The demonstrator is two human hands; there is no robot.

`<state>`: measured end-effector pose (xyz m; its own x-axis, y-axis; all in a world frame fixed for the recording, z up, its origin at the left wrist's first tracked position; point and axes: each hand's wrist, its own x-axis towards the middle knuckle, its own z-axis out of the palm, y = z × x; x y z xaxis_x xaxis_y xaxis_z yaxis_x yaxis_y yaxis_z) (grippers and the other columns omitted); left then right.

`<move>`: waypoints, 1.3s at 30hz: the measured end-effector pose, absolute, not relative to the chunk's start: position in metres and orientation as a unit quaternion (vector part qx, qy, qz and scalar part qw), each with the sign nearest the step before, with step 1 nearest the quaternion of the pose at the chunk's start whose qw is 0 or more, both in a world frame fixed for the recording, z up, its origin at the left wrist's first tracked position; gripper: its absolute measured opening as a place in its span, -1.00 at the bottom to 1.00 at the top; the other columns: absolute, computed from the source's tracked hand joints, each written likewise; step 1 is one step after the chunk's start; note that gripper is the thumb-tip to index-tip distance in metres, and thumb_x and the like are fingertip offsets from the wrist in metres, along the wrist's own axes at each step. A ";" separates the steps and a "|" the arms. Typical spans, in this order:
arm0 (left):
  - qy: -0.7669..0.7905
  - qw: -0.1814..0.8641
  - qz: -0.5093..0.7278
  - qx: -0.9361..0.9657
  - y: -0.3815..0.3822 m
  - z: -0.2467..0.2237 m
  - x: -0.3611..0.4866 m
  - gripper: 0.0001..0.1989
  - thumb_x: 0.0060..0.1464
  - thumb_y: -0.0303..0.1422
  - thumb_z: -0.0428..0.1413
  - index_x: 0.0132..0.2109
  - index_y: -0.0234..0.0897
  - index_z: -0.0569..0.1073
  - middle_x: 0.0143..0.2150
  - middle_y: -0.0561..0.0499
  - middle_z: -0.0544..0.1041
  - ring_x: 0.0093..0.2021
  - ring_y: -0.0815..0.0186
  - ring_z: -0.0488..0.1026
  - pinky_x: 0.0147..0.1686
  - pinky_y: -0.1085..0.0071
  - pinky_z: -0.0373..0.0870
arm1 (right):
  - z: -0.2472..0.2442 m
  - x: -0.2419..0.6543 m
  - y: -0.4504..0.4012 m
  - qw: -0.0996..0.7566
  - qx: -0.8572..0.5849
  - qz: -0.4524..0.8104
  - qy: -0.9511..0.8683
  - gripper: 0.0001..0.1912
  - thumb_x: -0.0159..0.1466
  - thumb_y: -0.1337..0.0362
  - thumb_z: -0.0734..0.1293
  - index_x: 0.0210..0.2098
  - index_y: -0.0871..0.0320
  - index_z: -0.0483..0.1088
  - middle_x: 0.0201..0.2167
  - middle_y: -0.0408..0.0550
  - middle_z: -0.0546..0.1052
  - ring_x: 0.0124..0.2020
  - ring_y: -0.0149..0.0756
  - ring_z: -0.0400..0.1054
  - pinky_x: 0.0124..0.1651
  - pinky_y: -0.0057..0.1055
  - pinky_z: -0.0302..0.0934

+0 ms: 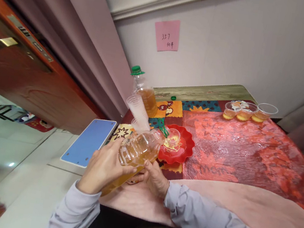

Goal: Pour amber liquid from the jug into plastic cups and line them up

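Between my hands a large clear plastic bottle (142, 147) of amber liquid lies tilted, its neck toward a clear plastic cup (174, 136). My left hand (106, 166) is wrapped round the bottle's side, and my right hand (156, 177) grips it from the other side, lower down. The cup stands in a red scalloped dish (188, 151). Green strands hang at the bottle's mouth, and whether liquid is flowing I cannot tell. Just behind the bottle leans a stack of clear plastic cups (137, 111).
A second bottle (148, 101) with a green cap stands at the back left. Near it lies a small green cap (173, 98). Three cups (259, 115) holding some amber liquid stand in a row at the far right. A blue board (88, 143) sits left of the table.
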<state>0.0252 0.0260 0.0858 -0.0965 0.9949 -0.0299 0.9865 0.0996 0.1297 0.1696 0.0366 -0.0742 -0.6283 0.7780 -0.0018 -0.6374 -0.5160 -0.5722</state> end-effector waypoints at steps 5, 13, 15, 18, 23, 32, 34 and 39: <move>0.736 0.058 0.036 0.674 0.028 0.090 0.029 -0.11 -0.12 -0.01 0.40 0.34 -0.16 0.38 0.20 -0.25 0.62 0.14 -0.21 0.62 0.02 -0.01 0.54 | -0.075 0.170 0.037 0.410 -0.138 0.862 -0.264 -0.20 0.21 -0.26 0.52 0.24 0.02 0.28 0.15 0.09 0.59 -0.06 -0.07 0.62 -0.06 -0.02 0.58; 0.748 0.079 0.006 0.659 0.028 0.098 0.034 -0.07 -0.07 -0.04 0.38 0.42 -0.16 0.32 0.28 -0.26 0.57 0.22 -0.23 0.57 0.12 -0.05 0.50 | -0.076 0.169 0.037 0.411 -0.137 0.863 -0.260 -0.19 0.22 -0.26 0.51 0.25 0.04 0.28 0.14 0.09 0.61 -0.10 -0.08 0.63 -0.12 -0.09 0.58; 0.748 0.085 -0.002 0.659 0.028 0.100 0.036 -0.07 -0.03 -0.05 0.36 0.43 -0.17 0.29 0.30 -0.26 0.55 0.24 -0.21 0.55 0.15 -0.05 0.48 | -0.076 0.168 0.037 0.411 -0.137 0.864 -0.259 -0.20 0.21 -0.26 0.51 0.23 0.04 0.29 0.12 0.08 0.62 -0.10 -0.09 0.63 -0.14 -0.11 0.58; 0.749 0.086 -0.009 0.657 0.028 0.102 0.038 -0.08 -0.02 -0.06 0.36 0.43 -0.19 0.29 0.30 -0.27 0.55 0.26 -0.20 0.54 0.18 -0.03 0.48 | -0.076 0.169 0.037 0.413 -0.134 0.864 -0.255 -0.21 0.21 -0.26 0.52 0.23 0.03 0.30 0.12 0.08 0.62 -0.11 -0.08 0.63 -0.15 -0.11 0.58; 0.752 0.084 -0.012 0.653 0.028 0.104 0.039 -0.09 -0.02 -0.07 0.36 0.43 -0.17 0.29 0.30 -0.25 0.55 0.26 -0.20 0.54 0.18 -0.03 0.49 | -0.074 0.169 0.037 0.416 -0.129 0.862 -0.259 -0.22 0.23 -0.26 0.50 0.24 0.04 0.32 0.09 0.08 0.64 -0.14 -0.10 0.64 -0.15 -0.11 0.58; 0.744 0.083 -0.011 0.663 0.030 0.103 0.039 -0.07 -0.02 -0.06 0.36 0.45 -0.16 0.27 0.31 -0.26 0.55 0.26 -0.20 0.54 0.18 -0.07 0.49 | -0.075 0.170 0.037 0.417 -0.126 0.861 -0.260 -0.24 0.24 -0.26 0.49 0.23 0.04 0.33 0.10 0.08 0.64 -0.14 -0.11 0.65 -0.14 -0.13 0.58; 0.747 0.081 -0.015 0.660 0.031 0.104 0.041 -0.06 -0.02 -0.08 0.37 0.45 -0.16 0.27 0.31 -0.27 0.55 0.27 -0.21 0.54 0.17 -0.07 0.49 | -0.075 0.170 0.037 0.418 -0.126 0.862 -0.259 -0.24 0.24 -0.26 0.50 0.23 0.03 0.33 0.10 0.07 0.64 -0.13 -0.11 0.65 -0.14 -0.13 0.59; 0.743 0.083 -0.008 0.664 0.030 0.105 0.041 -0.07 -0.03 -0.05 0.38 0.44 -0.17 0.29 0.29 -0.26 0.56 0.24 -0.20 0.55 0.17 -0.05 0.50 | -0.076 0.169 0.038 0.418 -0.124 0.859 -0.268 -0.27 0.25 -0.27 0.48 0.20 0.04 0.34 0.06 0.06 0.65 -0.17 -0.11 0.65 -0.17 -0.13 0.59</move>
